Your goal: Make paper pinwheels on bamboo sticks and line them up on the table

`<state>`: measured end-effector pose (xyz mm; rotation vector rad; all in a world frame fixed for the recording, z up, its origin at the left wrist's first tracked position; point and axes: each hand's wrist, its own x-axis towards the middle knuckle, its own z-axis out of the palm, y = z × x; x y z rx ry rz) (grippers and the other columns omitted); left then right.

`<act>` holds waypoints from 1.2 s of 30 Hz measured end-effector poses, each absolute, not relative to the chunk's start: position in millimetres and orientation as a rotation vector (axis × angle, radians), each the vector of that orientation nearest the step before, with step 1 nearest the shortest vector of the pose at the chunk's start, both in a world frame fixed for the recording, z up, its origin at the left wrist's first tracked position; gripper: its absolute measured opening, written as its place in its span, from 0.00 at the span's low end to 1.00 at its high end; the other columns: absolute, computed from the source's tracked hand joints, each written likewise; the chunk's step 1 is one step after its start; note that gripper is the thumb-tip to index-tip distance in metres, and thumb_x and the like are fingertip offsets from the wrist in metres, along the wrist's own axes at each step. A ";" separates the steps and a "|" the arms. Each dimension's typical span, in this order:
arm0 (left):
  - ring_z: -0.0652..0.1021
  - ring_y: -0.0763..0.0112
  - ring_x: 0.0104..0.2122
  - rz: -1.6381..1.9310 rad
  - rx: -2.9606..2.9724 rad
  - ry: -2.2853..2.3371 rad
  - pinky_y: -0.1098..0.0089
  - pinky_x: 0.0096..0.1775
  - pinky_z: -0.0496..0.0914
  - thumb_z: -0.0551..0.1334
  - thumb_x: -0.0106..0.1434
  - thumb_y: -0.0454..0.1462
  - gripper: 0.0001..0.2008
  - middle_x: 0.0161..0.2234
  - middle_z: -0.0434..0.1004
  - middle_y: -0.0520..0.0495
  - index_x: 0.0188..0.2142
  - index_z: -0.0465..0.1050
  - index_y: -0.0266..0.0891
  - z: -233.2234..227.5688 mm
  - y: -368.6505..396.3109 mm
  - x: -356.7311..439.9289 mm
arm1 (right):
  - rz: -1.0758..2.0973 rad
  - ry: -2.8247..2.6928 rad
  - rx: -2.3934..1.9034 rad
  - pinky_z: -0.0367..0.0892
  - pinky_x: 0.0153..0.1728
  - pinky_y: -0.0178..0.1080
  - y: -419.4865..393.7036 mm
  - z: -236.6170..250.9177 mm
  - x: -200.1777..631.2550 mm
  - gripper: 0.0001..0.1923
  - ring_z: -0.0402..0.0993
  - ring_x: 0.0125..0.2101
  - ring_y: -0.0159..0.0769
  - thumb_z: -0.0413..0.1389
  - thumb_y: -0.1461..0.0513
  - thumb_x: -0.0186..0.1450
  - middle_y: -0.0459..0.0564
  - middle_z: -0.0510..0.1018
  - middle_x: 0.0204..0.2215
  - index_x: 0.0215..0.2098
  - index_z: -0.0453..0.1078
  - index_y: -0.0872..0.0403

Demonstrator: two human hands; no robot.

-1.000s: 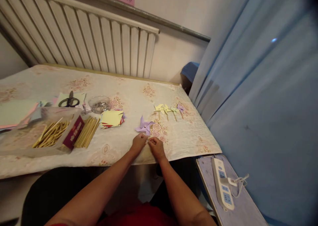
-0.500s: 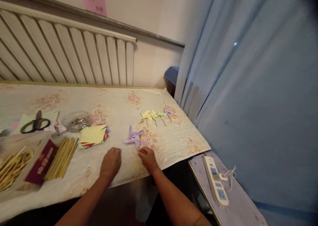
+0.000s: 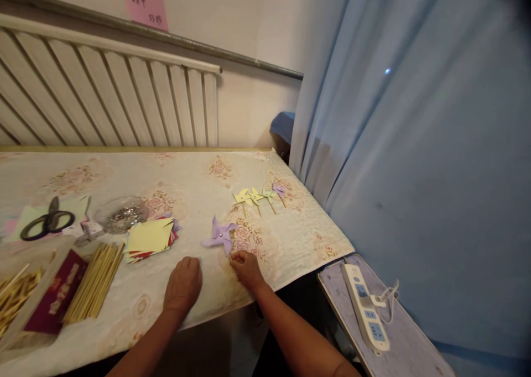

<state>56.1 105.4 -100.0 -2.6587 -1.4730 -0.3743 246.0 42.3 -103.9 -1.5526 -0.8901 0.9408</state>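
Note:
My right hand (image 3: 246, 270) is closed in a pinch on the stick of a purple paper pinwheel (image 3: 221, 235), near the table's front edge. Its blades spread toward the back left, with a small shiny pin at the centre; most of the stick is hidden by my fingers. My left hand (image 3: 183, 284) rests on the cloth to the left, fingers curled under, with nothing visible in it. Beyond them lie several smaller-looking finished pinwheels in a row: yellow ones (image 3: 241, 197), a pale green one (image 3: 268, 195) and a purple one (image 3: 279, 189), their sticks pointing toward me.
Left of my hands are a stack of coloured paper squares (image 3: 149, 236), a bundle of thin sticks (image 3: 93, 283), a clear dish of metal pins (image 3: 124, 216), black scissors (image 3: 50, 220) and a bin of sticks (image 3: 53, 299). A power strip (image 3: 365, 308) lies on a lower surface at right.
The view has shifted slightly, so the table items sit a little lower and further left. Both hands stay in nearly the same places, the right still pinching the pinwheel's stick.

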 end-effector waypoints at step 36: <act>0.70 0.62 0.37 -0.336 -2.687 -1.542 0.64 0.39 0.61 0.51 0.66 0.31 0.09 0.34 0.68 0.43 0.33 0.68 0.37 -97.4 102.8 57.8 | 0.123 -1.157 -2.289 0.62 0.37 0.36 178.9 -89.8 305.1 0.09 0.73 0.39 0.39 0.52 0.63 0.64 0.55 0.76 0.39 0.40 0.72 0.56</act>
